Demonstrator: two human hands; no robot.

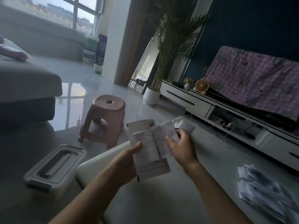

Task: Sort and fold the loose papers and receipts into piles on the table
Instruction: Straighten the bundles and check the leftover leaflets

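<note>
1. The left hand (127,160) has its grip clamped on a large sheet (153,168). The thumb lies on top, and I suppose the fingers are underneath, so the sheet stays flat like a backing.
2. The right hand (181,147) has its grip closed on the right half of a creased slip (163,136), with the thumb on the front. This slip lies over the upper part of the large sheet, and its left half reaches the left thumb.
3. Both papers hang in the air between the two grips, above the counter (161,199) and not touching it. I judge they are lifted so the print can be read before choosing a pile.
4. The crease runs between the two grips. It looks to me like a fold being made or opened, but I cannot tell which.
5. To the right of the right grip, well apart, a big pile (262,191) lies fanned on the counter. Just beyond the same grip, a small pile (186,126) sits at the far corner. Probably the two sorts are kept apart so that they do not mix.
6. To the left of the left grip, on the floor, stands a lidded box (55,165), with a pink stool (105,117) beyond it. Neither seems to take part now.
</note>
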